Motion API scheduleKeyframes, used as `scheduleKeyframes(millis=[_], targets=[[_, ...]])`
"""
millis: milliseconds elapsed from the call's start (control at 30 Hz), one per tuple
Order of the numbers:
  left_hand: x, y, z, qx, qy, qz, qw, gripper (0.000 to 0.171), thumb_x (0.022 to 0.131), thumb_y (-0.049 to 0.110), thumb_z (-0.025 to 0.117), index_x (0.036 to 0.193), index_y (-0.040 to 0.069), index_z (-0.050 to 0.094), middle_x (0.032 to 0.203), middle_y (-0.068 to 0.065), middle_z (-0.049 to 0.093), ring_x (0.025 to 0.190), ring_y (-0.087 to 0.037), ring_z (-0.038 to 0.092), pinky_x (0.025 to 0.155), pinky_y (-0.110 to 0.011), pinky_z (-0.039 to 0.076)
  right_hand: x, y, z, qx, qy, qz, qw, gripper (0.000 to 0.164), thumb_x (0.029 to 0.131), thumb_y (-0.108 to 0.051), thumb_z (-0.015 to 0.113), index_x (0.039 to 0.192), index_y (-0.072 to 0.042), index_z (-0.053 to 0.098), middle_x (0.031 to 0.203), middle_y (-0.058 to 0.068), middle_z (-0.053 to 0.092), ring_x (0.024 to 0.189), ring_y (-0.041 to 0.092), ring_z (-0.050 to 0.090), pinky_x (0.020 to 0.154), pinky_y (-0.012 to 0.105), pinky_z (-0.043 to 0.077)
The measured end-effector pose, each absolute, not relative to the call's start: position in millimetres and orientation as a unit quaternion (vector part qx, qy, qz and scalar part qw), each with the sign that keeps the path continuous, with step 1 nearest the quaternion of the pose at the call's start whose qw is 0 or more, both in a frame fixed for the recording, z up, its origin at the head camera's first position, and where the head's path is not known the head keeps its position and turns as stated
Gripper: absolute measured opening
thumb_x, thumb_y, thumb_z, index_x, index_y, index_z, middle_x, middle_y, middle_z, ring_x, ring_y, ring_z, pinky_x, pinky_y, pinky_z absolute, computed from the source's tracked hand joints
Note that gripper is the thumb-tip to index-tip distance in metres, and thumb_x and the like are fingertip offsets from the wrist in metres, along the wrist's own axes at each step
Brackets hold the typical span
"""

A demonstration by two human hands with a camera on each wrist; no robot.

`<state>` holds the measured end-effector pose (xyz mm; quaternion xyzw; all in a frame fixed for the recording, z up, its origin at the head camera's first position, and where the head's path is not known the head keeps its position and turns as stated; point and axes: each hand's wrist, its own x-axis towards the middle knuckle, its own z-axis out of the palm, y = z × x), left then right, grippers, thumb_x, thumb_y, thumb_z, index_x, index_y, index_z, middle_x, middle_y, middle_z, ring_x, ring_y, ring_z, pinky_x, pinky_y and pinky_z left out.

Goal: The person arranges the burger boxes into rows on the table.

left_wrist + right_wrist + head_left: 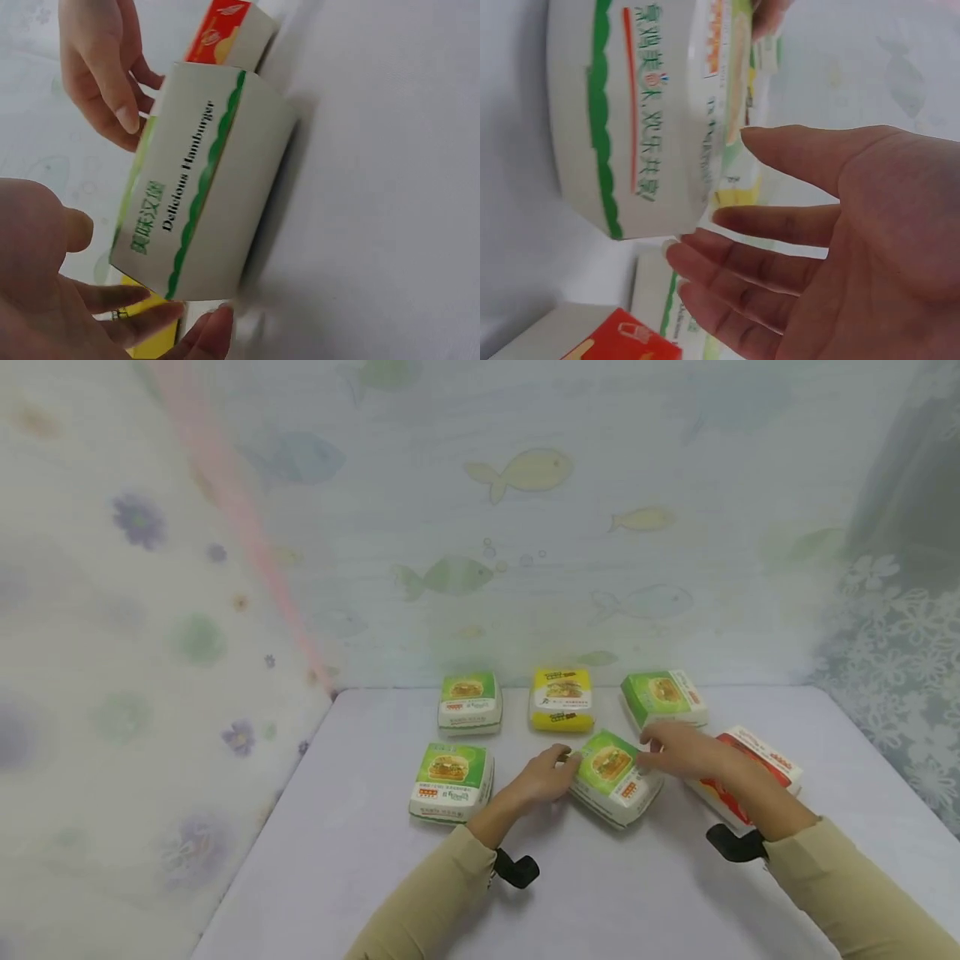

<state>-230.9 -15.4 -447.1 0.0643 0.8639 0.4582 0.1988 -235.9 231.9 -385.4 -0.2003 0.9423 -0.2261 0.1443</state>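
A green and white hamburger box (617, 781) sits turned at an angle on the table, between the two hands. My left hand (552, 776) is at its left side, with extended fingertips right at the box's end in the left wrist view. On the other side, my right hand (684, 750) has its fingers loosely extended, its fingertips close to the box edge in the right wrist view. Neither hand curls round the box. "Delicious Hamburger" is printed along one white side (199, 165). A red and white box (772, 762) lies partly hidden beneath the right forearm.
Along the back stand a green box (469, 703) at left, a yellow box (562, 700) in the middle and another green box (663, 695) at right. One more green box (452, 782) is at the front left. A fish-patterned curtain (540, 568) hangs behind the table.
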Motion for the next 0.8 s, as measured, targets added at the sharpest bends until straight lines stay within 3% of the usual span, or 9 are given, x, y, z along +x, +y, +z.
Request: scheduleKeyframes(millis=[133,300,500,633,800], targets=[[-227,-18,-445,0.033,0.861,0.468,0.193,0.063,0.106,0.052,0.045,0.153,0.009,0.043,0.148,-0.015,0.051,0.131,-0.033,0.051,0.100,-0.052,0.049,-240,224,-382,-0.194,0.940,-0.234,0.152,0.052,0.099,-0.031,0.068,0.130,0.011,0.059,0.115,0.022,0.066,0.103,0.034,0.062,0.085,0.047,0.056],[-220,-21,-449,0.034,0.839,0.499,0.216,0.070,0.105,0.051,0.049,0.156,0.005,0.034,0.147,-0.019,0.049,0.113,-0.027,0.059,0.082,-0.041,0.056,-247,221,-390,-0.192,0.938,-0.239,0.159,0.054,0.103,-0.032,0.062,0.134,0.011,0.056,0.125,0.028,0.063,0.116,0.042,0.060,0.092,0.055,0.054],[-217,-16,-454,0.047,0.823,0.517,0.230,0.069,0.105,0.047,0.054,0.153,0.002,0.035,0.126,-0.014,0.057,0.088,-0.020,0.061,0.069,-0.034,0.055,-247,227,-400,-0.184,0.936,-0.248,0.167,0.050,0.104,-0.031,0.058,0.132,0.010,0.058,0.125,0.028,0.063,0.117,0.044,0.060,0.092,0.055,0.053],[-225,-15,-454,0.045,0.833,0.507,0.218,0.061,0.106,0.046,0.052,0.148,0.003,0.043,0.123,-0.014,0.059,0.087,-0.021,0.062,0.071,-0.036,0.056,-241,230,-402,-0.181,0.939,-0.246,0.156,0.042,0.104,-0.029,0.059,0.120,0.009,0.065,0.109,0.019,0.068,0.101,0.034,0.064,0.082,0.047,0.055],[-236,-17,-454,0.023,0.833,0.514,0.205,0.055,0.108,0.043,0.048,0.149,0.007,0.045,0.142,-0.016,0.054,0.107,-0.023,0.062,0.079,-0.039,0.059,-233,224,-405,-0.183,0.931,-0.269,0.165,0.034,0.104,-0.028,0.059,0.101,0.004,0.069,0.081,0.004,0.067,0.073,0.018,0.057,0.063,0.033,0.047]])
